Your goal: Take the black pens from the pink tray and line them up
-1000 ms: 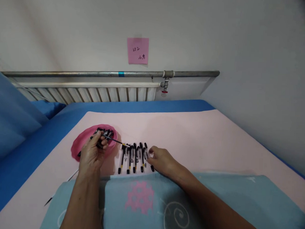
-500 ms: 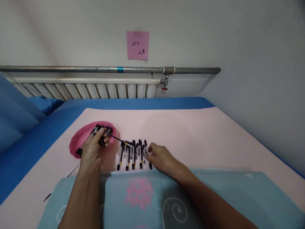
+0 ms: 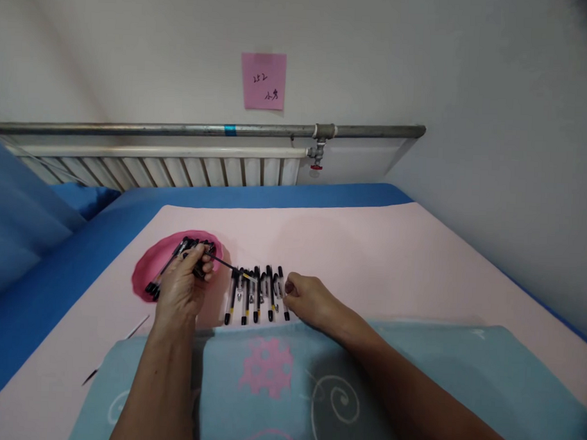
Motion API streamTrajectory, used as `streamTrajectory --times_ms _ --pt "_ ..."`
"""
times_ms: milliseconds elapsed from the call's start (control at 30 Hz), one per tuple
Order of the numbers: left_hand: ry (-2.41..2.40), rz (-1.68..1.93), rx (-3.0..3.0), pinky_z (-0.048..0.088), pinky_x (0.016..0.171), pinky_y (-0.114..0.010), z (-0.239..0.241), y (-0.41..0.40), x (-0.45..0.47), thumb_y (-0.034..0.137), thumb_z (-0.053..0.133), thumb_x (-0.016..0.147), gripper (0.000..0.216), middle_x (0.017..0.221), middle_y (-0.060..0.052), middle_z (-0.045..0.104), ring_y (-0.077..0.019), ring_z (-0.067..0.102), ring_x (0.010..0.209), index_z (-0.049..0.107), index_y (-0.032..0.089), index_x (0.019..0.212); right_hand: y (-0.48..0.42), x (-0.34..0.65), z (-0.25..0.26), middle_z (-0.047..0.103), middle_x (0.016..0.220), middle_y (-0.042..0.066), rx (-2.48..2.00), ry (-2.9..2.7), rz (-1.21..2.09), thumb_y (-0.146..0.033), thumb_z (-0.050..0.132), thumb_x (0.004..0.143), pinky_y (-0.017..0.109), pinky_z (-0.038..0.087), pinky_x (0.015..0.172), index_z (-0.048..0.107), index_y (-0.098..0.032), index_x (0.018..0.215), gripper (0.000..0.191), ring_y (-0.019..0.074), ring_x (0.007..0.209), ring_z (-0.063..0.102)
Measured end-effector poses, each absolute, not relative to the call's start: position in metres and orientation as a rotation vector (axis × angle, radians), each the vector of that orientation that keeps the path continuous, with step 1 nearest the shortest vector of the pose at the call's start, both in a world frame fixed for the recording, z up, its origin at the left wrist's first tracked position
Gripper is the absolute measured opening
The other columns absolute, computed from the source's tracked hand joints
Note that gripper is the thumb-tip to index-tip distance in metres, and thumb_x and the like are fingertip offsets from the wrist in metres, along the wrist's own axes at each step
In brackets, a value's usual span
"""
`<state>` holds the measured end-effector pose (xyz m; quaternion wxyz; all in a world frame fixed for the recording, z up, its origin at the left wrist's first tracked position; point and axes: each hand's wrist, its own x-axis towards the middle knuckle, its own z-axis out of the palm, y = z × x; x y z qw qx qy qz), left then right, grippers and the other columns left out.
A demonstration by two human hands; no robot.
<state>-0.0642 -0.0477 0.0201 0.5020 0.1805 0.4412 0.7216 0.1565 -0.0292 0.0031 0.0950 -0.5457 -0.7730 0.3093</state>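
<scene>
Head view: left hand (image 3: 182, 292) pinches a thin black refill (image 3: 223, 264) over the pink plate (image 3: 144, 276), where a pen bundle (image 3: 165, 269) lies unsorted. Row of pens (image 3: 255, 295) is laid out just beside the plate. Right hand (image 3: 308, 302) is curled at the row's right end; grip unclear.

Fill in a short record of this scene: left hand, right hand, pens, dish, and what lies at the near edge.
left hand: pinches a thin black refill, its tip towards the row of pens
right hand: curled, fingertips at the row's rightmost pen; grip unclear
row of pens: side by side on the pink sheet
pink dish: holds more pens, partly behind the left hand
near edge: patterned blue cloth over the sheet
</scene>
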Motion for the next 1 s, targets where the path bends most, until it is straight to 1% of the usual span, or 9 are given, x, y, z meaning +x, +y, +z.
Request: streamTrajectory --times_ms 100,200,333,433,533,600,700,800,1000 --pt "1.077 1.731 0.460 0.031 0.034 -0.014 0.021 -0.048 -0.062 0.019 0.069 0.060 0.019 0.055 0.002 0.051 -0.0048 0.043 0.042 0.058 0.012 0.073 -0.029 0.158 0.005 0.057 0.064 0.001 -1.582 -2.301 0.909 -0.011 0.051 0.068 0.020 0.027 0.050 0.055 -0.016 0.072 0.007 0.0106 0.057 0.047" --pt "1.095 1.651 0.517 0.031 0.035 -0.014 0.021 -0.050 -0.050 0.020 0.072 0.057 0.021 0.054 0.003 0.051 -0.0049 0.045 0.042 0.057 0.012 0.069 -0.029 0.160 0.011 0.054 0.059 0.000 -1.533 -2.192 0.949 -0.016 0.048 0.073 0.021 0.029 0.051 0.056 -0.016 0.069 0.008 0.0103 0.055 0.046" --pt "1.113 1.446 0.612 0.032 0.036 -0.015 0.017 -0.052 -0.021 0.023 0.072 0.057 0.023 0.055 0.002 0.053 -0.0054 0.047 0.044 0.058 0.011 0.070 -0.035 0.157 0.021 0.053 0.057 -0.002 -1.233 -2.042 1.298 -0.024 0.043 0.080 0.019 0.034 0.052 0.059 -0.017 0.072 0.019 0.0088 0.053 0.047" --pt "1.101 1.384 0.655 0.033 0.037 -0.016 0.012 -0.052 -0.006 0.026 0.070 0.061 0.022 0.057 0.002 0.054 -0.0051 0.046 0.044 0.058 0.011 0.071 -0.038 0.154 0.023 0.051 0.056 -0.003 -1.169 -2.003 1.454 -0.021 0.048 0.076 0.018 0.033 0.048 0.061 -0.016 0.074 0.014 0.0074 0.050 0.045" --pt "1.092 1.393 0.644 0.034 0.038 -0.016 0.009 -0.051 -0.003 0.026 0.068 0.063 0.025 0.062 0.000 0.057 -0.0055 0.048 0.047 0.060 0.010 0.080 -0.032 0.155 0.017 0.050 0.055 -0.004 -1.301 -1.919 1.414 -0.017 0.051 0.073 0.017 0.035 0.048 0.059 -0.016 0.072 0.008 0.0071 0.049 0.047" --pt "1.089 1.412 0.620 0.034 0.039 -0.016 0.011 -0.051 -0.005 0.025 0.068 0.063 0.028 0.065 -0.002 0.058 -0.0063 0.049 0.049 0.060 0.010 0.085 -0.025 0.158 0.011 0.051 0.055 -0.004 -1.448 -1.850 1.340 -0.016 0.052 0.072 0.017 0.036 0.046 0.057 -0.016 0.076 0.006 0.0079 0.048 0.049" --pt "1.085 1.401 0.589 0.035 0.040 -0.016 0.014 -0.052 -0.008 0.025 0.069 0.062 0.027 0.064 -0.002 0.058 -0.0069 0.050 0.050 0.060 0.009 0.083 -0.016 0.161 0.003 0.054 0.055 -0.003 -1.646 -1.874 1.205 -0.013 0.053 0.070 0.018 0.036 0.045 0.055 -0.015 0.085 0.015 0.0091 0.046 0.051" --pt "1.103 1.339 0.596 0.036 0.040 -0.017 0.015 -0.053 -0.007 0.025 0.069 0.062 0.025 0.064 -0.002 0.059 -0.0065 0.050 0.049 0.061 0.009 0.080 -0.014 0.161 -0.001 0.054 0.052 -0.003 -1.706 -1.981 1.143 -0.010 0.054 0.070 0.018 0.036 0.046 0.054 -0.014 0.090 0.021 0.0093 0.046 0.051" --pt "1.109 1.312 0.629 0.036 0.040 -0.016 0.012 -0.054 -0.008 0.025 0.067 0.065 0.023 0.063 -0.001 0.058 -0.0056 0.049 0.047 0.062 0.010 0.080 -0.019 0.158 0.000 0.055 0.053 -0.002 -1.699 -2.027 1.157 -0.013 0.055 0.071 0.016 0.033 0.043 0.054 -0.015 0.089 0.017 0.0087 0.044 0.051"
